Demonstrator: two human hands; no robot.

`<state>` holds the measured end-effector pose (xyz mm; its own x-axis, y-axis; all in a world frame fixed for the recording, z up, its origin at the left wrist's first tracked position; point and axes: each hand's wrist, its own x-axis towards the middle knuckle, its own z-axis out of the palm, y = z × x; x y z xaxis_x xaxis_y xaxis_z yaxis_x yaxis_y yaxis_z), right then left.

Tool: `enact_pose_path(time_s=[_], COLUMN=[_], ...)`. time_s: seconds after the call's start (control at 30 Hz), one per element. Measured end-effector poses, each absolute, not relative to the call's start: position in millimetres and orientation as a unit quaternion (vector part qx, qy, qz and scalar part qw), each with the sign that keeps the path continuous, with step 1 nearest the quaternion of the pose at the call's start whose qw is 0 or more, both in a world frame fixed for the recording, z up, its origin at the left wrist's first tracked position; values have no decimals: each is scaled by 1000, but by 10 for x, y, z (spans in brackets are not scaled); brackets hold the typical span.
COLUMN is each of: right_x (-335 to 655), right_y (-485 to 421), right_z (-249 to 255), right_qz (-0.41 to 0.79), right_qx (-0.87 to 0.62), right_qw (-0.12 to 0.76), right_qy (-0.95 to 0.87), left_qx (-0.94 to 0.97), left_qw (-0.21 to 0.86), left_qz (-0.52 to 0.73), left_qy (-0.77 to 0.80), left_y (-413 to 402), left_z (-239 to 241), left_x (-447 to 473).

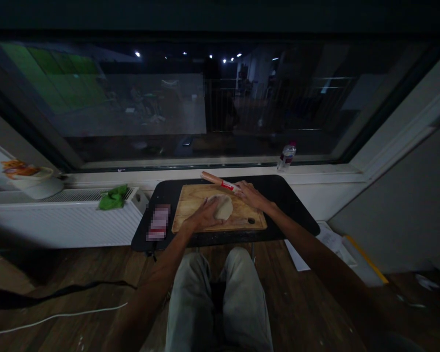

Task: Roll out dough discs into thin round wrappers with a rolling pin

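A wooden cutting board point(190, 201) lies on a small black table point(297, 205) in front of me. A pale lump of dough point(224, 207) sits on the board. My left hand point(204, 215) rests against the dough's left side, fingers curved around it. My right hand point(250, 193) reaches to the board's far edge and lies on the near end of a wooden rolling pin point(217, 181) with a red-and-white label; its fingers look laid over the pin. My knees show below the table.
A blurred-out packet point(158, 222) lies on the table's left part. A plastic bottle point(286, 156) stands on the windowsill. A green cloth point(113, 197) lies on the white radiator at left, a bowl point(33, 176) beyond it. Papers point(330, 242) and cables point(58, 313) lie on the wooden floor.
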<state>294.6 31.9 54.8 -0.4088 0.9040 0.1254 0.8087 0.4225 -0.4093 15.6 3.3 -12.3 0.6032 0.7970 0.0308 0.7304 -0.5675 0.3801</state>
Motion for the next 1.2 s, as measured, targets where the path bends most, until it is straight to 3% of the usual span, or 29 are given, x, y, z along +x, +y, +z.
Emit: enact_pose_path(time_s=[0.23, 0.57, 0.77, 1.0, 1.2], right_x=[2878, 2781, 2663, 2474, 2505], right_y=[227, 215, 247, 245, 311], right_z=[500, 328, 208, 84, 34], right_qz=[148, 175, 160, 118, 102], right_qx=[-522, -539, -505, -474, -543], right_qw=[182, 176, 146, 99, 97], right_qy=[-820, -805, -835, -867, -828], left_qx=[837, 888, 780, 795, 834], left_qw=[95, 166, 31, 22, 22], left_qz=[112, 94, 231, 121, 68], left_qy=[527, 419, 580, 593, 547], left_y=[-17, 267, 381, 682, 979], left_z=[-206, 219, 348, 112, 0], left_x=[214, -309, -433, -249, -216])
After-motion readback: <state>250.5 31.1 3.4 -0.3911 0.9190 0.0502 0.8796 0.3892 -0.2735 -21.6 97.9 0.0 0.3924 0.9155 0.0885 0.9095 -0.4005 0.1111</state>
